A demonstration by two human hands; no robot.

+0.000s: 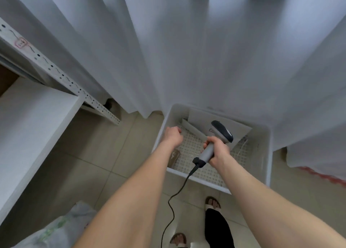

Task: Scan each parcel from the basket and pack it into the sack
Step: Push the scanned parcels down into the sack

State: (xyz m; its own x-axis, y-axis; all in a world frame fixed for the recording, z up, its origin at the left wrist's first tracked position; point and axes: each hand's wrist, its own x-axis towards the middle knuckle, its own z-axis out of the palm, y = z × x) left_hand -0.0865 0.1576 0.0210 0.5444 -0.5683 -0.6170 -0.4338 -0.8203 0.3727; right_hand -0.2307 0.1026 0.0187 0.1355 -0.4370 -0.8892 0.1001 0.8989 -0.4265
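A white perforated basket (pixel 265 154) stands on the tiled floor ahead of me. Inside it lie flat white parcels (pixel 198 118), one slim one (pixel 192 128) leaning across the bottom, and a small brown packet (pixel 174 156) by the near left wall. My right hand (pixel 218 150) grips the handle of a grey corded barcode scanner (pixel 221 131) over the basket. My left hand (pixel 173 135) hangs over the basket's left rim with its fingers curled and nothing visible in it. The sack (pixel 61 227), pale with green print, sits at the lower left.
A white shelf unit (pixel 28 120) with a perforated metal upright (pixel 61 75) fills the left side. White curtains (pixel 187 51) hang behind the basket. The scanner cable (pixel 172 201) trails down to the floor between my arms. My feet (pixel 212 202) show below.
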